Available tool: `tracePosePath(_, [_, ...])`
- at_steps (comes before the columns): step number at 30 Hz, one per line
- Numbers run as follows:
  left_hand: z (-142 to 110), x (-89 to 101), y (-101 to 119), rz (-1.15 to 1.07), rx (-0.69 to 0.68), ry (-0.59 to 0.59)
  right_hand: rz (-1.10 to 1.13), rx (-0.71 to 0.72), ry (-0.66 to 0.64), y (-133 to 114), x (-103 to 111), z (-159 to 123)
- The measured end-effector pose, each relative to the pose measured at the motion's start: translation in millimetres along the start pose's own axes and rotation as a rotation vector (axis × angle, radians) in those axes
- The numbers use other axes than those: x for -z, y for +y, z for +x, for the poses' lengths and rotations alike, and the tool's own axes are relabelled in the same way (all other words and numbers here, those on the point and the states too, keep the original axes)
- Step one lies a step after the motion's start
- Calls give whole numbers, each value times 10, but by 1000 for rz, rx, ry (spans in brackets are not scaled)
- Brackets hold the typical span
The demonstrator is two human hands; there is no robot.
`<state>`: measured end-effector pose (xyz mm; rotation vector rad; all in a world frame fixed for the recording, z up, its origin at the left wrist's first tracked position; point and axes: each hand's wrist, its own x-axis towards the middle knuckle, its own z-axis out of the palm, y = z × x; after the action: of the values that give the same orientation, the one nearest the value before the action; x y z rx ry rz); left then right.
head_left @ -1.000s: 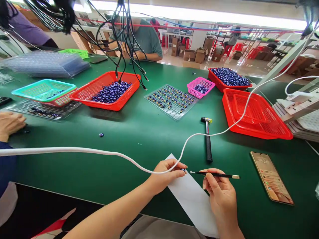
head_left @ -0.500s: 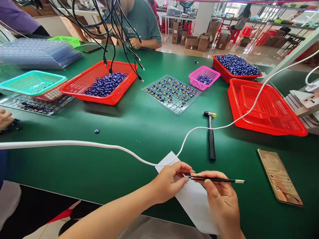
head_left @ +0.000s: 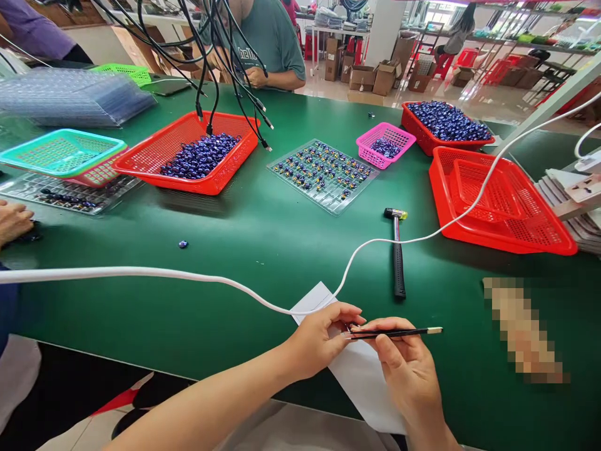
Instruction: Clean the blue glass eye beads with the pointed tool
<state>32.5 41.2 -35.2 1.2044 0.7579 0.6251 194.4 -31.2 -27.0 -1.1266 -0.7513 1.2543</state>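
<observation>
The green table [head_left: 225,244] spreads out in front of you, with the paper [head_left: 364,382] near your edge of it. Beyond the paper to the left is a red basket [head_left: 145,166] of dark blue beads; beyond it to the right are stacked red baskets [head_left: 539,225]. A clear tray [head_left: 334,203] of small blue and gold pieces sits farther out past the paper. A pink basket [head_left: 370,155] is just beyond the tray's right corner.

Your left hand [head_left: 322,341] is over the paper's far part, your right hand [head_left: 408,369] over its right edge. The hammer [head_left: 397,250] lies beyond the paper, slightly right. Your right hand grasps the tweezers [head_left: 408,332], their tips reaching your left fingertips. Your left hand pinches a small dark piece [head_left: 348,326] between thumb and fingers, above the paper; it is mostly hidden, right by the tweezer tips. A loose bead [head_left: 183,244] lies well left of the paper.

Far beyond the paper, a shirt [head_left: 277,44] shows "hell", the rest covered by cables [head_left: 213,56].
</observation>
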Motion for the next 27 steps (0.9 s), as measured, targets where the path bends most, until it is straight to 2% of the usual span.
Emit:
tracePosePath(6, [24,13,-6,10,41,54,35,-17,33,-34,-25,0])
tracePosePath(13, [48,32,46,87,-42,80,93,-30,32,-15,-28,28])
tracePosePath(16, [41,14,76,77,2,70,161,-32,18,-46,-28,61])
tracePosePath(18, [34,2,88,87,65,67,175,-16,58,-75,-12,75])
tracePosePath(21, [27,-6,90,96,126,81,60,40,207,-93,27,54])
tracePosePath(24, [27,-2,86,19,155,78,-197,124,384,-77,45,-14])
tracePosePath(27, [30,4,92,10,148,78,-420,227,411,-52,34,-84])
